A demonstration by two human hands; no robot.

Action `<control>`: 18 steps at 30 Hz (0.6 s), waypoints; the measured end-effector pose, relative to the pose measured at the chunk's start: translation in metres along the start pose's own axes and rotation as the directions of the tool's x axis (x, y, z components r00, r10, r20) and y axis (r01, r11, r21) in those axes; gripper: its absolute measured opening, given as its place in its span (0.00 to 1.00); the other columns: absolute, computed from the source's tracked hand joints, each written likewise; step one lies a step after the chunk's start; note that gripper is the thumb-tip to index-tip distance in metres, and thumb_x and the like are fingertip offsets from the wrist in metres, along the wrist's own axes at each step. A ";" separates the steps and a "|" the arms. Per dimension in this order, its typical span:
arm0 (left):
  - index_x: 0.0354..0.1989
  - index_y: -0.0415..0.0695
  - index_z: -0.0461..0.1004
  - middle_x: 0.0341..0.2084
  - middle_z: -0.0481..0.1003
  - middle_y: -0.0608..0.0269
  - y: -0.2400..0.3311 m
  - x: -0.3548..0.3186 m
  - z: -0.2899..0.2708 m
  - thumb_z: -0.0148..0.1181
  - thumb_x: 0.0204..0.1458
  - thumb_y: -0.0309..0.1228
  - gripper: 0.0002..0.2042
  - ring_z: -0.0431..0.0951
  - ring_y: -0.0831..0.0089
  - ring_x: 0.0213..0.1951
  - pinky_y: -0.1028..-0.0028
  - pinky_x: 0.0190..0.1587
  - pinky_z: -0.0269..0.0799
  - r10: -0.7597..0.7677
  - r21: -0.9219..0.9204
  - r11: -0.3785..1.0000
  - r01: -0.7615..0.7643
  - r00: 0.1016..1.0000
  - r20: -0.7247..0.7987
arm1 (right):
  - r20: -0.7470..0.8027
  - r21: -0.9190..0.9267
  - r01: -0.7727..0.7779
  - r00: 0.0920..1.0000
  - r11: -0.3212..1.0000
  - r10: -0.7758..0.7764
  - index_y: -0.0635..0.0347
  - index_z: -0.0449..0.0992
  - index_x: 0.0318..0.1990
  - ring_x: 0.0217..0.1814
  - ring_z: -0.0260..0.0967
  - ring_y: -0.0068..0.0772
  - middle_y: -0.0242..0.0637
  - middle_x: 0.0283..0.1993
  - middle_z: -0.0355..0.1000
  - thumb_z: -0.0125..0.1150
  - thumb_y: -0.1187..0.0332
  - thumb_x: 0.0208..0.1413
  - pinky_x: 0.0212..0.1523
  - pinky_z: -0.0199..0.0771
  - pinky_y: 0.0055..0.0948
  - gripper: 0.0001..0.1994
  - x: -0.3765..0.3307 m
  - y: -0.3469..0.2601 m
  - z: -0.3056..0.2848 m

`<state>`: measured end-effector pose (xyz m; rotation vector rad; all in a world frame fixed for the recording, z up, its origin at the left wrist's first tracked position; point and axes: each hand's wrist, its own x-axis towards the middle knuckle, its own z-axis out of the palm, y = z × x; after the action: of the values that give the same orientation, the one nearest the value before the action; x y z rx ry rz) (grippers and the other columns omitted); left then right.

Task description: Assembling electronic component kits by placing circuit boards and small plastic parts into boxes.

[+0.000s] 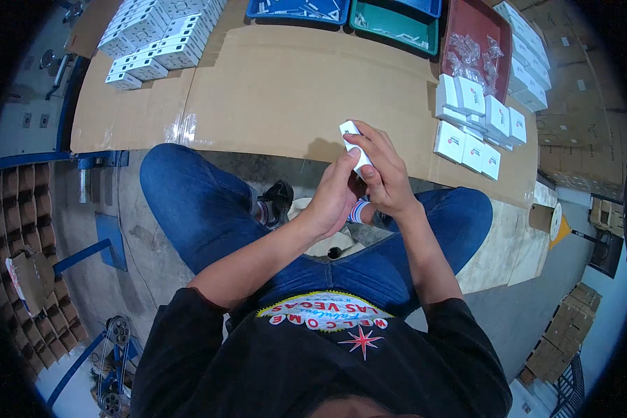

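Observation:
Both my hands are closed round a small white box (363,160), held just over the near edge of the cardboard-covered table (272,90). My left hand (335,194) grips its lower left side, with the thumb pressed on the face. From the right, my right hand (389,171) wraps its fingers over the top and side. One end of the box shows a small dark mark; its lower part is hidden by my fingers. Similar flat white boxes (471,148) with printed faces lie stacked on the table to the right.
White plastic housings (164,52) stand in stacks at the far left. Along the back are a blue tray (296,22) of white strips, a green tray (393,43) of small white pieces and a red tray (477,24) of clear plastic bags. More white boxes (529,59) stand beyond.

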<state>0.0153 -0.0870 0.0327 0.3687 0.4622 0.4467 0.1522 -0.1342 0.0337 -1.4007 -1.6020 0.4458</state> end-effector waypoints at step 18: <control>0.58 0.46 0.67 0.42 0.72 0.66 0.012 0.007 -0.001 0.47 0.68 0.54 0.24 0.71 0.78 0.43 0.73 0.45 0.70 -0.112 0.083 0.990 0.109 0.993 0.029 | 0.054 0.142 -0.226 0.974 0.964 0.221 0.60 0.71 0.65 0.69 0.64 0.51 0.51 0.67 0.66 0.47 0.49 0.70 0.66 0.65 0.39 0.27 0.004 0.006 -0.013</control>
<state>0.0167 -0.0735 0.0346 0.4267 0.4669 0.3140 0.1665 -0.1324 0.0377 -1.4726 -1.4148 0.7130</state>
